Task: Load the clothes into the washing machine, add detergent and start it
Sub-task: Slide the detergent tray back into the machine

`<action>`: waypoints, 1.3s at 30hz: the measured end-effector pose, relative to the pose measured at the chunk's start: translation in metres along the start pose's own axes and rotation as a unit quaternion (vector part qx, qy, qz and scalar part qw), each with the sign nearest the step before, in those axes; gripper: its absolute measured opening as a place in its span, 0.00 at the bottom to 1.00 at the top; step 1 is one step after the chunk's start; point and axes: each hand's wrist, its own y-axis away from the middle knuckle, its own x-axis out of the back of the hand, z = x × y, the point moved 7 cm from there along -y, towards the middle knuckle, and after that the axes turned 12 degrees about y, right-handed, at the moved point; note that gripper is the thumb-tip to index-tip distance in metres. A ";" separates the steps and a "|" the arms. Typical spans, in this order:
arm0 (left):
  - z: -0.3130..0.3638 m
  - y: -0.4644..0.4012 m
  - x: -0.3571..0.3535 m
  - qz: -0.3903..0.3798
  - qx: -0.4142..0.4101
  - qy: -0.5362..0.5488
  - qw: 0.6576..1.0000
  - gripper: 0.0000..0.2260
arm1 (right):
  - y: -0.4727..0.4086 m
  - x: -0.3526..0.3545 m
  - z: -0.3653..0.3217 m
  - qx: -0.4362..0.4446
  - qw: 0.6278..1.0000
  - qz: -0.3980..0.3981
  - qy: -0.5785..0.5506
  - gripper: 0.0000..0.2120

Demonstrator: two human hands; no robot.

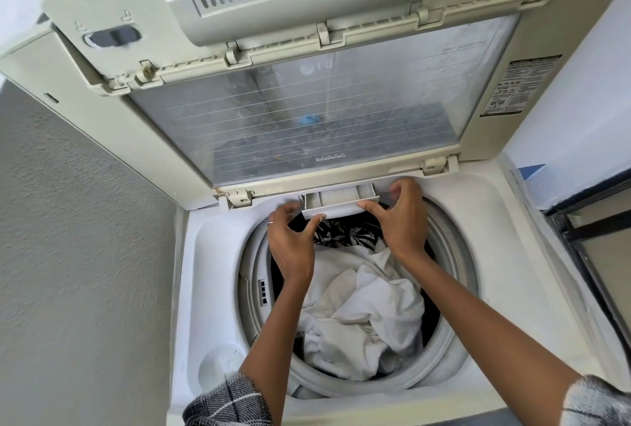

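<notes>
A person leans over an open top-loading washing machine [478, 221], both hands at the small detergent drawer [336, 202] that juts from the back rim of the tub, just under the raised lid [307, 111]. The left hand [290, 241] has its thumb against the drawer's front lip near the left corner, its fingers [285, 212] curled up beside it; the right hand [403, 217] pinches the right corner, thumb on the front and fingers bent over the top. The clothes [362, 306] already lie in the drum below: a heap of white fabric with a dark patterned piece [345, 236] at the back, directly beneath the drawer.

Pale matter shows inside the drawer; whether it is powder or bare plastic is hard to tell. The drawer seems about half out, so the detergent step looks to be in hand and the start still to come. The likely trouble: uneven pressure from the two hands could skew the drawer and jam it, or a sharp tug could tip its contents onto the laundry beneath. The lid, propped upright, could also drop forward onto the wrists if knocked.
</notes>
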 end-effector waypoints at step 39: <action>0.032 0.002 -0.002 0.039 -0.164 -0.279 0.945 0.26 | 0.004 0.011 -0.035 0.147 0.939 0.122 0.287 0.25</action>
